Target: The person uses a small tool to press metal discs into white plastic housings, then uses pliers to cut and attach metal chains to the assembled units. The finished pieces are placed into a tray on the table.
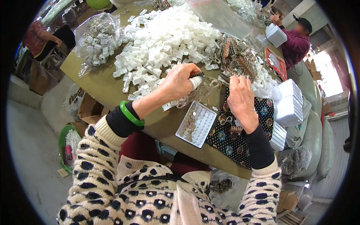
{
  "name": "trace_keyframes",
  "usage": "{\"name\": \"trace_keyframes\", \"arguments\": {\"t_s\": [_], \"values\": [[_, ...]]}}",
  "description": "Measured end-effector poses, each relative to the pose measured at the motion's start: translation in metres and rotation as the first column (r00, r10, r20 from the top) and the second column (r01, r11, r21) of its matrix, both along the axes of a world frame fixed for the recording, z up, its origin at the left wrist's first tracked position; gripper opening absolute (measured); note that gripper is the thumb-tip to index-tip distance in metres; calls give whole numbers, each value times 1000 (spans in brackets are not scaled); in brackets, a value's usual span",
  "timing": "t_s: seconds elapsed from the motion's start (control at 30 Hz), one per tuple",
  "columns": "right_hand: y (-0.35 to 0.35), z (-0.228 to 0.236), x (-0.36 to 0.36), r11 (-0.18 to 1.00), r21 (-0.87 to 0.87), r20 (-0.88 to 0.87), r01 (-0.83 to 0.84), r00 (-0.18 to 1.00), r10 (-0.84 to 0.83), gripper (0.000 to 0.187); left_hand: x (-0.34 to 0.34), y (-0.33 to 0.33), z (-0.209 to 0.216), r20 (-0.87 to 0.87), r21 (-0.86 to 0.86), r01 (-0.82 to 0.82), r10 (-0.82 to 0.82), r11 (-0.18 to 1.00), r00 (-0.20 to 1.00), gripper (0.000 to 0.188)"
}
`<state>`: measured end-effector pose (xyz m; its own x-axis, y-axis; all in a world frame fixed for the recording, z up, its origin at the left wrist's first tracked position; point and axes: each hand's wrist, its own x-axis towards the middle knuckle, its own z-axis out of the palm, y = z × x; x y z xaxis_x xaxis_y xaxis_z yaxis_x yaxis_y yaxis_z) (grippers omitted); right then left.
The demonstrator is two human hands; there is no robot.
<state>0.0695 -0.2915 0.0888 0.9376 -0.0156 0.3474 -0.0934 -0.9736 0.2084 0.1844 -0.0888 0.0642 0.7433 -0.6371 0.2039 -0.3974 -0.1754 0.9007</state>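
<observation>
My left hand (pixel 182 80), a white wrap on one finger, is closed in a pinch above the near edge of the white heap. A small dark piece shows at its fingertips, too small to name. My right hand (pixel 240 98) is closed too, its fingertips by a dark, narrow object whose kind I cannot make out. Between and below the hands lies a white tray (pixel 204 135) with round pockets, some holding small silvery discs. Under my right hand spreads a dark patterned cloth (pixel 228 144), with metal key rings (pixel 226 120) on it.
A big heap of small white plastic cases (pixel 172 35) covers the table (pixel 93 84). Metal chains and rings (pixel 240 56) pile beyond my right hand. Stacked white trays (pixel 288 103) stand at the right, a filled clear bag (pixel 98 41) at the left. Another person (pixel 296 43) sits far right.
</observation>
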Motion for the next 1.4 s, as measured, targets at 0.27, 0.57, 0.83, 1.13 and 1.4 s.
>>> {"name": "trace_keyframes", "arguments": {"t_s": [0.27, 0.57, 0.83, 1.13, 1.4], "values": [[14, 0, -3, 986, -13, 27, -168, 985, 168, 16, -5, -4, 8, 170, 56, 25, -34, 998, 985, 27], [11, -1, -1, 974, -150, 27, -168, 984, 174, 12, -6, -7, 6, 211, 92, 21, -40, 996, 977, 25], [13, -10, -2, 961, -259, 0, -96, 995, 99, 11, -5, -13, 0, 230, 108, -36, 10, 994, 973, 24], [-11, -9, 2, 977, -191, -2, 93, 995, -95, 15, -3, -18, -8, 80, -22, -28, 30, 999, 996, 23], [4, -7, -5, 991, -8, -10, -132, 991, 132, 15, -6, -19, -1, 81, -19, 43, -41, 999, 996, 25]]}}
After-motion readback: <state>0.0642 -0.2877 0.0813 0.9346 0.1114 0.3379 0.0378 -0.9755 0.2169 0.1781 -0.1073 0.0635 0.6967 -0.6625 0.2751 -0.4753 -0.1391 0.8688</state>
